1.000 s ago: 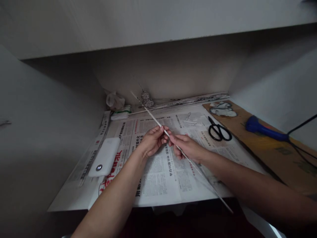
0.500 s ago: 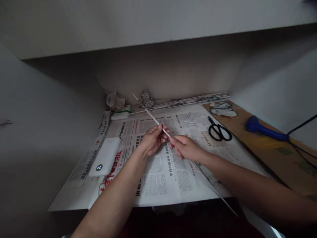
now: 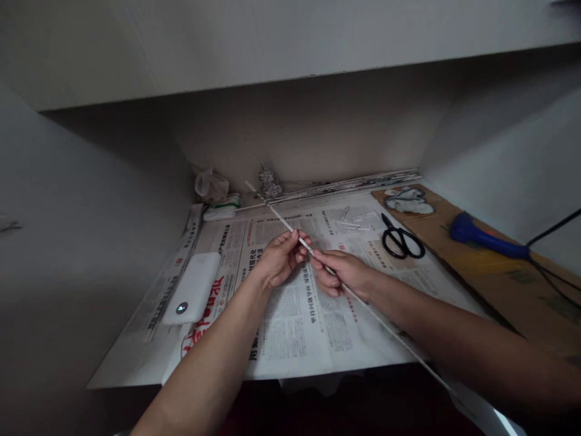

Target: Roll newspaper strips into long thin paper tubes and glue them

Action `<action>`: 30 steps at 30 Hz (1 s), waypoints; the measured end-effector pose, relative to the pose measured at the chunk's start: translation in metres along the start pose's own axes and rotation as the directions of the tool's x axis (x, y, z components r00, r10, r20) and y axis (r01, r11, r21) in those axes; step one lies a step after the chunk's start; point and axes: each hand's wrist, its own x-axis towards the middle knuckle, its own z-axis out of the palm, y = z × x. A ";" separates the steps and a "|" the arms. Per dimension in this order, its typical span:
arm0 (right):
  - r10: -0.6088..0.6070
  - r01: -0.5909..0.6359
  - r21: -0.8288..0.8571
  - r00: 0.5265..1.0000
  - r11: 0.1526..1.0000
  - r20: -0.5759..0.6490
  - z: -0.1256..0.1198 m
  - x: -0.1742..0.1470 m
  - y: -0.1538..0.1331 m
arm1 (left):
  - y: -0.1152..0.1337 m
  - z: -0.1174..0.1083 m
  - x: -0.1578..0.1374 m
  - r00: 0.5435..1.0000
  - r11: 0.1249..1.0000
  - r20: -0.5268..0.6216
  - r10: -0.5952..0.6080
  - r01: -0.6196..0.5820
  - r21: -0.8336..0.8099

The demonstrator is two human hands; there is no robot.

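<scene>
A long thin white stick, which looks like rolled paper [image 3: 280, 217], runs slantwise from the back of the table down past its front edge. My left hand [image 3: 285, 257] pinches it near the middle, between thumb and fingers. Just to the right, my right hand [image 3: 338, 271] is closed round the same stick, its fingertips close to those of the left. Beneath both hands lies a spread newspaper [image 3: 290, 333]. The lower length of the stick passes under my right forearm and over the table edge.
Black-handled scissors [image 3: 402, 242] lie right of short white pieces [image 3: 356, 225]. A blue glue gun [image 3: 488, 237] and a white cloth-like item [image 3: 410, 200] rest on cardboard [image 3: 503, 284]. A white power bank [image 3: 193, 287] lies left. Long thin sticks [image 3: 354, 186] line the back wall; a shelf [image 3: 290, 48] overhangs.
The stick's far tip has drawn slightly down toward me, and its lower end reaches further past the front edge. My right hand has turned slightly; my left has barely moved.
</scene>
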 end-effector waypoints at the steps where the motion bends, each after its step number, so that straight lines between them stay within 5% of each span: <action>1: 0.026 -0.032 0.078 0.997 0.996 0.077 0.000 -0.001 -0.001 | 0.001 0.000 0.000 1.000 1.000 -0.008 0.001 -0.001 -0.025; 4: 0.067 -0.084 0.120 0.988 0.989 0.138 0.001 -0.002 -0.004 | 0.004 0.001 -0.001 0.999 0.998 -0.037 0.012 -0.015 -0.068; 9: -0.081 0.043 -0.212 0.981 0.976 -0.175 0.000 0.002 0.001 | 0.003 0.002 0.000 0.999 1.000 -0.037 0.016 -0.016 0.015; 15: 0.042 -0.055 0.105 0.992 0.993 0.122 -0.004 0.001 0.000 | 0.002 0.002 0.000 0.999 1.000 -0.032 0.022 -0.022 -0.013; 20: -0.040 0.029 -0.100 0.992 0.995 -0.118 -0.004 0.003 0.002 | 0.001 0.001 0.000 1.000 0.999 -0.003 0.022 -0.021 0.042; 25: 0.029 -0.033 0.075 0.998 0.997 0.056 -0.003 0.001 0.000 | 0.003 0.001 -0.001 0.999 0.999 -0.021 0.028 -0.028 -0.018; 30: -0.189 0.100 -0.375 0.960 0.922 -0.208 -0.002 0.002 0.002 | 0.002 0.000 0.001 0.999 0.999 -0.041 0.023 -0.022 0.029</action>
